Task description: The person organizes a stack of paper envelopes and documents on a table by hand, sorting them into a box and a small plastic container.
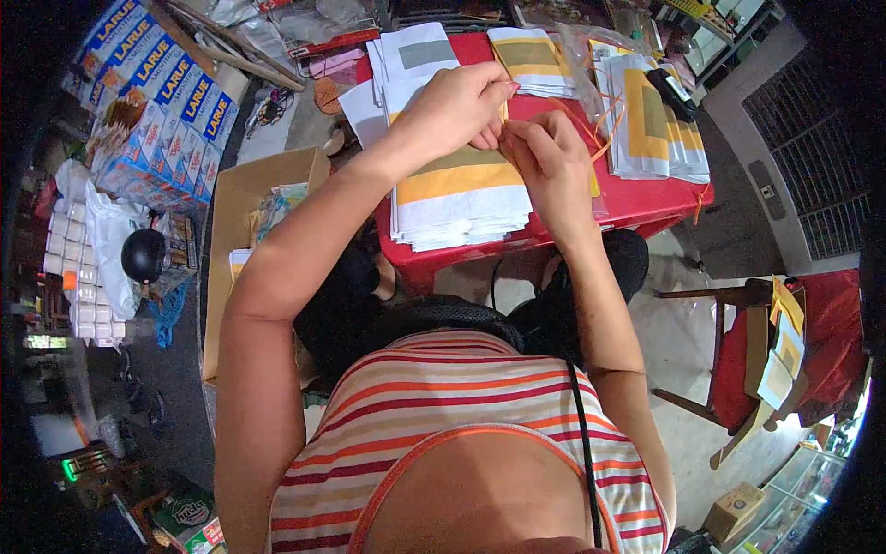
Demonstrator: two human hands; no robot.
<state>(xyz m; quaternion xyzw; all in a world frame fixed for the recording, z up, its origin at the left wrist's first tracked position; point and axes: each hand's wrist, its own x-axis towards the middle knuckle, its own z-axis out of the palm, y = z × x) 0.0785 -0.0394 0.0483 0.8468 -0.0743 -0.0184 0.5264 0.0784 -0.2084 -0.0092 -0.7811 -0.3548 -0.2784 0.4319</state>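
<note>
My left hand (459,107) and my right hand (551,159) meet above a red-covered table (637,198), fingers pinched close together. What lies between the fingertips is too small to make out. Below them is a thick stack of white paper sheets or bags (461,208) with yellow and grey-olive bands. Behind my left hand lie more white papers with a grey rectangle (423,55). Orange strings (604,125) run over the table just right of my right hand.
Another banded stack (531,60) sits at the back, and one at the right (646,138) has a black object (672,92) on top. A cardboard box (263,185) stands left of my legs, near stacked beer cartons (157,102). A chair (729,360) holds papers at right.
</note>
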